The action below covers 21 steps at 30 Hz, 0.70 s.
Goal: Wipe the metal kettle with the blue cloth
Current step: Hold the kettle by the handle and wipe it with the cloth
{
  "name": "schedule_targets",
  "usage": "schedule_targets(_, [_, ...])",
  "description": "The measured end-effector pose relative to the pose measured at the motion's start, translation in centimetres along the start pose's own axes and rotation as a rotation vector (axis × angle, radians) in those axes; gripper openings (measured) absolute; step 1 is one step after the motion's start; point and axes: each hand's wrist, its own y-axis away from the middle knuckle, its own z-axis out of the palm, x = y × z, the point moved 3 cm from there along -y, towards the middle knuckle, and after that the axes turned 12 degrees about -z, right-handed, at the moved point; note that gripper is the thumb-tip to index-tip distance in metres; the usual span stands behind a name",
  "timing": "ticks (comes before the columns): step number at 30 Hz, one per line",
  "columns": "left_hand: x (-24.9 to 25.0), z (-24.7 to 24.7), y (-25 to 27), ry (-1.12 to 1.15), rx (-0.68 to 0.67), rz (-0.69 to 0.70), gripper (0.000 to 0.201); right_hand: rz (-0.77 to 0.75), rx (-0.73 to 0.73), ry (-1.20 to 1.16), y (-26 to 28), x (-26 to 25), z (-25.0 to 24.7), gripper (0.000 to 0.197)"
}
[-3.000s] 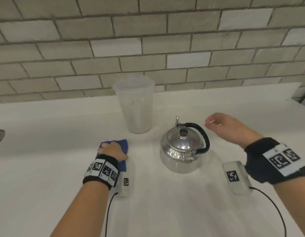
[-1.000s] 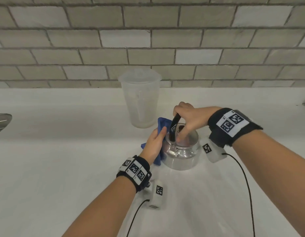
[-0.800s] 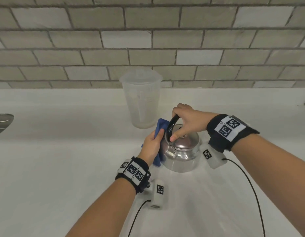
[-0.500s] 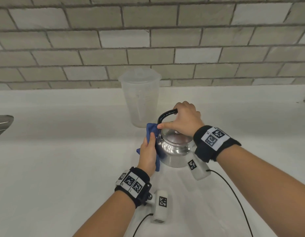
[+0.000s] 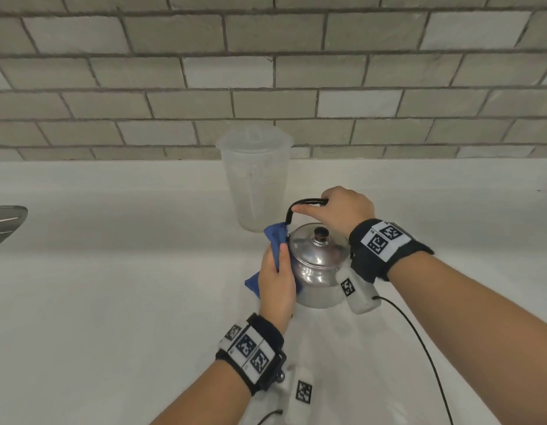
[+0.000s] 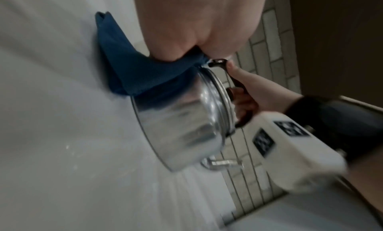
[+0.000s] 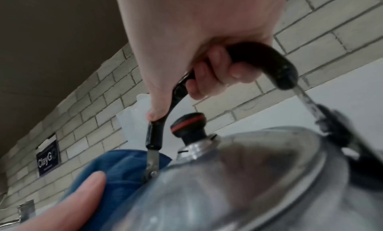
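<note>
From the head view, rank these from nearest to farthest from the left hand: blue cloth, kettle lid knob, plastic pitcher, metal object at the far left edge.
1. blue cloth, pressed under the left hand
2. kettle lid knob, just right
3. plastic pitcher, behind, by the wall
4. metal object, far left edge

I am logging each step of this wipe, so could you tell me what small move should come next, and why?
Probably slide the blue cloth around the metal kettle wall: the left hand presses it on one side only, while the right hand steadies the handle.
</note>
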Motion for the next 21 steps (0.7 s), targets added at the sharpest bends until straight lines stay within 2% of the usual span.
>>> schedule_targets(5, [0.4, 0.5, 1.3, -0.404, 0.09, 0.337, 0.039, -0.044, -0.033, -0.08, -0.1, 0.3, -0.1, 0.062])
schedule_targets(8, [1.8, 0.8, -0.4, -0.629, 0.106, 0.398, 0.038, -0.105, -0.076, -0.134, -0.2, 0.3, -0.6, 0.057])
schedule_targets(10, [2.2, 0.7, -1.0, -0.677, 0.086, 0.418, 0.039, -0.106, -0.076, -0.148, -0.3, 0.3, -0.6, 0.055])
schedule_targets(13, [1.8, 0.1, -0.7, -0.494, -0.015, 0.342, 0.029, -0.037, -0.044, -0.147, -0.6, 0.3, -0.2, 0.054])
schedule_targets(17, [1.6, -0.5, 0.6, -0.352, -0.127, 0.097, 0.048, 0.071, -0.05, -0.198, -1.3, 0.7, 0.5, 0.052])
schedule_targets(21, [1.3, 0.0, 1.3, -0.402, -0.16, 0.094, 0.049, 0.139, -0.072, -0.273, -2.1, 1.2, 1.1, 0.047])
